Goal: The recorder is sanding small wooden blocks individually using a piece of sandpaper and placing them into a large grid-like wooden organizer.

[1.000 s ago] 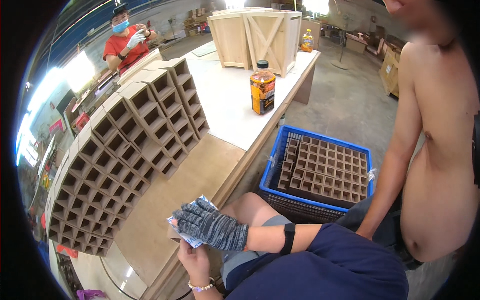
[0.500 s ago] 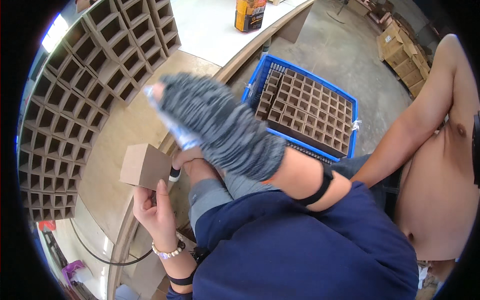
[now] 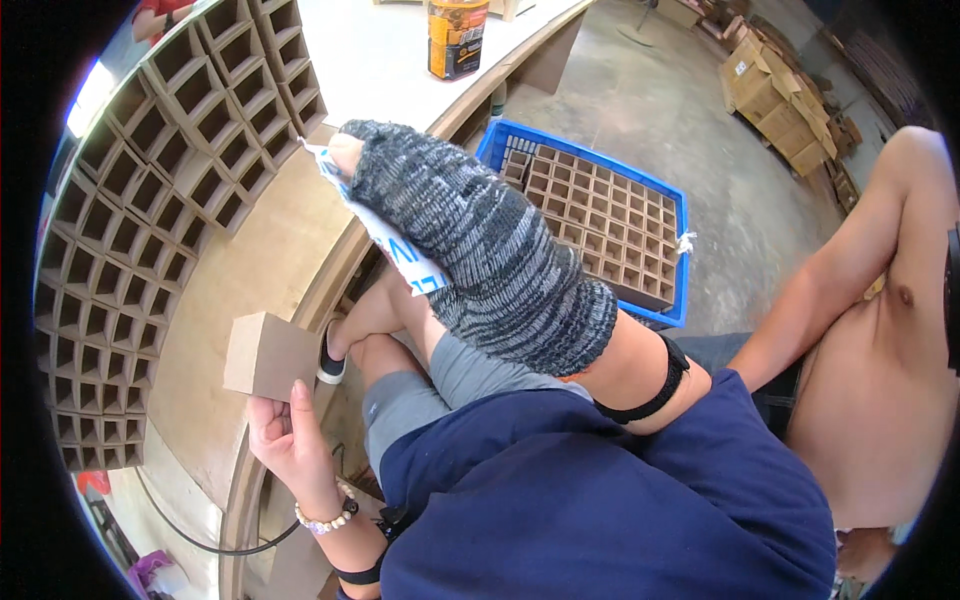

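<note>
My bare left hand (image 3: 288, 440) pinches a small brown cardboard box (image 3: 272, 355) at its near edge, thumb on one side and fingers beneath. The box is held tilted above the wooden bench edge. My right hand (image 3: 470, 235), in a grey-black knitted glove, hovers to the right of the box and above it, back upward. A bare digit tip shows at its far end. Along its left side lies a white plastic strip (image 3: 400, 250) with blue print; whether it is gripped or wrapped round the fingers cannot be told. Most right fingers are hidden.
Stacked open cardboard boxes (image 3: 110, 270) form a wall on the left of the bench (image 3: 270, 255). A blue crate (image 3: 683, 285) holds rows of similar boxes. A labelled jar (image 3: 457, 45) stands on the white tabletop. Someone sits at the right; large cartons (image 3: 775, 100) lie behind.
My right hand has moved slightly right and down and is sharper now, with more of the printed strip showing. The left hand still holds the box. The whole view has shifted a little.
</note>
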